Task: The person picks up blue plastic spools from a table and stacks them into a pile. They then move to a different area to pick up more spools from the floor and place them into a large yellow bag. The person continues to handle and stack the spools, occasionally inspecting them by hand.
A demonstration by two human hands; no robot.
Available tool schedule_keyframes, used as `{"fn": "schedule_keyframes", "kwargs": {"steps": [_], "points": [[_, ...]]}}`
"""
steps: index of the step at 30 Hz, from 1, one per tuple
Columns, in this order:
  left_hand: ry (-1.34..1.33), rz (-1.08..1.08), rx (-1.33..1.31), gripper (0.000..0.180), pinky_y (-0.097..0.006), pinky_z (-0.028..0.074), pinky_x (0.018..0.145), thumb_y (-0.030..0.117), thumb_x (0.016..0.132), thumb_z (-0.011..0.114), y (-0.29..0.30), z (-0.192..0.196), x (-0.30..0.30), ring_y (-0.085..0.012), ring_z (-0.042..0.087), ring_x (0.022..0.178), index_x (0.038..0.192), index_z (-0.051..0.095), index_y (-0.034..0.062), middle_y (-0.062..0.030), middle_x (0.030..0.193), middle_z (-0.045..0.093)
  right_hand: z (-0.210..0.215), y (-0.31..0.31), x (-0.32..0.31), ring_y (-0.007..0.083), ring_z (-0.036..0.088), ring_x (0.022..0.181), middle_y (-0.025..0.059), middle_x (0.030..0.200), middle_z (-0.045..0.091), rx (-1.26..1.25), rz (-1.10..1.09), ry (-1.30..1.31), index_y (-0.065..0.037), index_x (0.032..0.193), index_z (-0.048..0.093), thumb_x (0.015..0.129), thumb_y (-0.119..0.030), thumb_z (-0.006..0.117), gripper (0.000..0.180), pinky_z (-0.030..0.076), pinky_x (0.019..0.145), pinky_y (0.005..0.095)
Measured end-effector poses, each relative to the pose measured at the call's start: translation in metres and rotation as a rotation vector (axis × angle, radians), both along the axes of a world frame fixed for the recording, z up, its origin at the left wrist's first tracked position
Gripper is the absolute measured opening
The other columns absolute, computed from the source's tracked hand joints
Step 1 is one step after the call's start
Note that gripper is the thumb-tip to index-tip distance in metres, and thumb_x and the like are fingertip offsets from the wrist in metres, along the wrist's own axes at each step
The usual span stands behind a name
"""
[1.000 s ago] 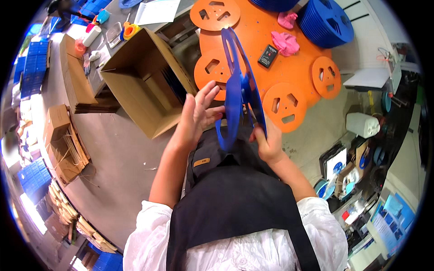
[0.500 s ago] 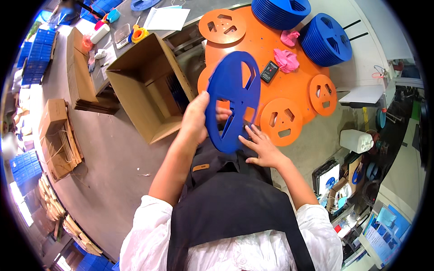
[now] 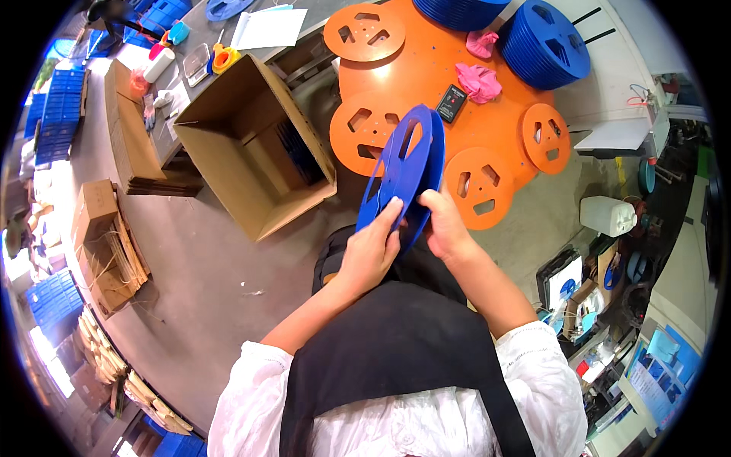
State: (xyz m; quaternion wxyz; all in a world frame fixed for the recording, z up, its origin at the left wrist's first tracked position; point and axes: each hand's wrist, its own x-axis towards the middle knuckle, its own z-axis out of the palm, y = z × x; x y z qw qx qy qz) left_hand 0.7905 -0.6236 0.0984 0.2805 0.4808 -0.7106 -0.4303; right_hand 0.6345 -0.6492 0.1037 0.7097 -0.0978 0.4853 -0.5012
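Note:
A blue plastic reel point(image 3: 397, 175), with cut-out windows and two flanges, is tilted nearly on edge in front of my body. My left hand point(image 3: 369, 247) grips its lower left side, fingers on the near flange. My right hand point(image 3: 448, 225) grips the lower right edge, thumb up and the other fingers hidden behind the reel. Beyond it lies an orange table point(image 3: 426, 72) with round orange discs point(image 3: 478, 186) around its rim. To the left, an open cardboard box point(image 3: 263, 209) has dark blue reels point(image 3: 298, 152) standing along its right inner wall.
Stacked blue reels point(image 3: 544, 49) stand at the table's far right, near pink crumpled pieces point(image 3: 478, 82) and a small black device point(image 3: 452, 103). Flattened cartons point(image 3: 137, 145) lean at left beside a grey bench point(image 3: 217, 38). A white jug point(image 3: 607, 217) is at right.
The reel has turned more edge-on and dropped slightly nearer my body. My left hand has moved down to its lower side, and my right hand has closed on its right edge.

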Motion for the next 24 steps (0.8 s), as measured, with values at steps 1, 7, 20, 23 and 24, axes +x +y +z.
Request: {"fn": "schedule_keyframes", "kwargs": {"steps": [1, 7, 20, 23, 24], "points": [[-0.158, -0.023, -0.062, 0.052, -0.039, 0.052, 0.071, 0.004, 0.080, 0.061, -0.007, 0.003, -0.001, -0.0309, 0.065, 0.081, 0.130, 0.046, 0.0034, -0.0184, 0.098, 0.064, -0.008, 0.002, 0.005, 0.0154, 0.058, 0.078, 0.0064, 0.103, 0.055, -0.057, 0.005, 0.087, -0.013, 0.130, 0.036, 0.082, -0.006, 0.040, 0.049, 0.053, 0.060, 0.0302], [0.158, 0.318, 0.455, 0.058, -0.036, 0.047, 0.086, 0.008, 0.088, 0.052, -0.041, 0.028, -0.011, -0.0275, 0.062, 0.101, 0.141, 0.029, 0.0058, -0.0212, 0.116, 0.059, -0.022, 0.020, 0.036, 0.0339, 0.027, 0.137, 0.0216, 0.146, 0.029, -0.571, 0.218, 0.789, -0.003, 0.146, 0.021, 0.077, 0.007, 0.039, 0.072, 0.023, 0.111, 0.0380], [0.349, 0.118, 0.742, 0.027, -0.031, 0.048, 0.086, 0.010, 0.091, 0.053, -0.048, 0.019, 0.026, -0.0169, 0.060, 0.095, 0.115, 0.053, -0.0029, -0.0106, 0.106, 0.064, 0.011, 0.023, -0.021, 0.0135, 0.059, 0.068, 0.0091, 0.090, 0.063, -0.074, 0.254, 0.339, 0.002, 0.108, 0.059, 0.093, -0.040, 0.054, 0.044, 0.045, 0.053, 0.0228], [0.439, 0.082, 0.844, 0.032, -0.034, 0.047, 0.089, 0.011, 0.089, 0.057, -0.053, 0.025, 0.037, -0.0186, 0.060, 0.098, 0.117, 0.053, -0.0037, -0.0115, 0.107, 0.063, 0.018, 0.020, -0.033, 0.0153, 0.061, 0.072, 0.0122, 0.095, 0.064, -0.019, 0.292, 0.211, 0.003, 0.107, 0.059, 0.092, -0.042, 0.055, 0.048, 0.046, 0.052, 0.0241], [0.465, 0.066, 0.867, 0.031, -0.033, 0.047, 0.088, 0.009, 0.089, 0.055, -0.054, 0.027, 0.040, -0.0172, 0.059, 0.098, 0.117, 0.053, -0.0031, -0.0102, 0.106, 0.063, 0.016, 0.020, -0.040, 0.0169, 0.063, 0.075, 0.0141, 0.098, 0.064, -0.032, 0.341, 0.166, 0.004, 0.109, 0.057, 0.093, -0.041, 0.053, 0.048, 0.046, 0.051, 0.0239]]}}
